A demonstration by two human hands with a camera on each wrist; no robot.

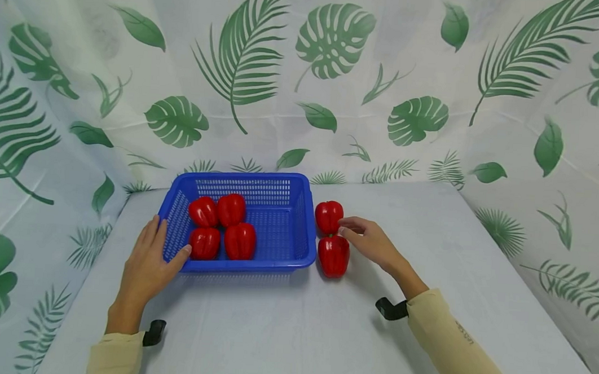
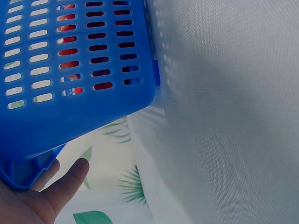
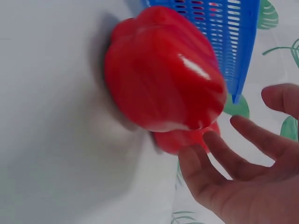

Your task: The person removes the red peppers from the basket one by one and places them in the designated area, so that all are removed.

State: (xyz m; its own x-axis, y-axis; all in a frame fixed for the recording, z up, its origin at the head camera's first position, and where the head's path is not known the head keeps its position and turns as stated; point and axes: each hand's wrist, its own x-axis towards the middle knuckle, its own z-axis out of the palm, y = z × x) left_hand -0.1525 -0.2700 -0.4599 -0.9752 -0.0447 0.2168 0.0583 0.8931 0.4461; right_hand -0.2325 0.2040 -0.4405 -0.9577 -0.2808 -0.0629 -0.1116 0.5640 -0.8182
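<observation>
A blue plastic basket with slotted walls holds several red bell peppers in its left half. My left hand rests at its front left corner, thumb along the front rim and straight fingers along the left side; the left wrist view shows fingers by the basket's corner. Two more red bell peppers lie right of the basket, a far one and a near one. My right hand is just right of them, fingers spread and slightly bent, fingertips close to the far bell pepper.
The peppers and basket stand on a white-covered table. Behind and at both sides hangs a white curtain printed with green leaves. A dark wrist mount sticks out from the right sleeve, another from the left.
</observation>
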